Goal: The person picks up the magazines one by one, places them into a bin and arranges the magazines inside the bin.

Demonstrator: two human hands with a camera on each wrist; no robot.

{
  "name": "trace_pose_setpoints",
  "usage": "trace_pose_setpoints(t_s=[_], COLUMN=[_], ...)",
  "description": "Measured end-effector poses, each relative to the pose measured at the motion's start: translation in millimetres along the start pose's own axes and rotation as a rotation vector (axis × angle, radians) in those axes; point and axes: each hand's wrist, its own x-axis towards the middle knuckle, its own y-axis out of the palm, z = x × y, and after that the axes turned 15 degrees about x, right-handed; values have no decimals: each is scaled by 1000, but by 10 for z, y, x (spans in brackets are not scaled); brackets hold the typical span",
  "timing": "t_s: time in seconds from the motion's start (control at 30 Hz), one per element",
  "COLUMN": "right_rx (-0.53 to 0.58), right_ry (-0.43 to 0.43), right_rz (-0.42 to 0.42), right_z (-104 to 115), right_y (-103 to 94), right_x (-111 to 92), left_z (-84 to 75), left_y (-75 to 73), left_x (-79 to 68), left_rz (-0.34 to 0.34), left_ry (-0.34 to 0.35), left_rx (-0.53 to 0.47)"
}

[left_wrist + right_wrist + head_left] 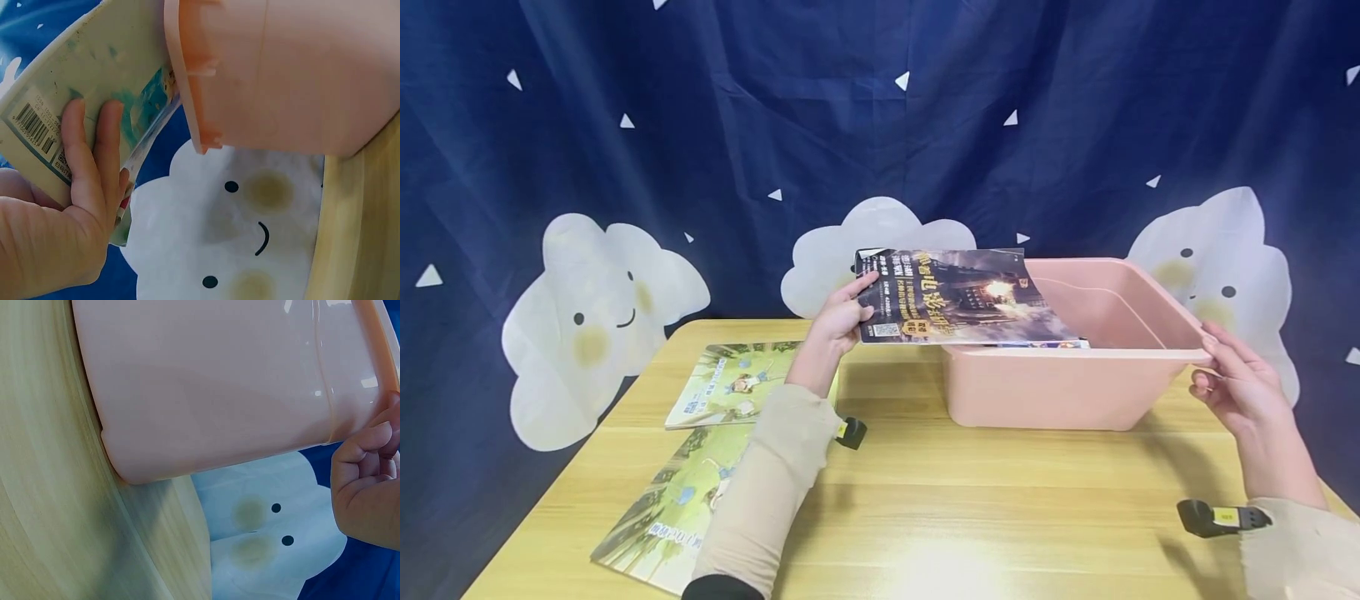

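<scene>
In the head view, my left hand (pixel 841 312) grips the left end of a dark-covered magazine (pixel 955 292) with a glowing light on its front. More edges show beneath it, and the left wrist view shows a pale back cover (pixel 69 94) with a barcode under my fingers. The magazine's right part lies over the left rim of a pink plastic bin (pixel 1045 387). At the bin's right end, my right hand (pixel 1243 371) pinches the rim, with fingers curled in the right wrist view. The magazine hides part of the bin's inside.
Two green-covered books lie on the wooden table (pixel 895 500) at the left: a far one (pixel 748 375) and a near one (pixel 662 508), partly behind my left sleeve. A dark blue curtain (pixel 835 125) with smiling clouds hangs behind the table.
</scene>
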Motion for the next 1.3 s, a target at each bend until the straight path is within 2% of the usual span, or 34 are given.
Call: trace_pose_setpoints(t_s=[0.3, 0.5, 0.8, 1.1, 1.3], right_rx=[-66, -53, -34, -32, -36], right_ry=[33, 32, 39, 18, 18], right_rz=[-32, -16, -3, 6, 5], right_z=[-99, -317, -609, -774, -875], right_y=[354, 336, 368, 514, 556], right_x=[-105, -83, -25, -60, -104], left_z=[-57, -69, -53, -63, -65], left_y=[-30, -28, -26, -52, -33], left_x=[-44, -38, -14, -18, -40], left_rz=[35, 45, 56, 74, 76], left_ry=[-52, -45, -37, -31, -60], left_rx=[-89, -117, -105, -117, -133])
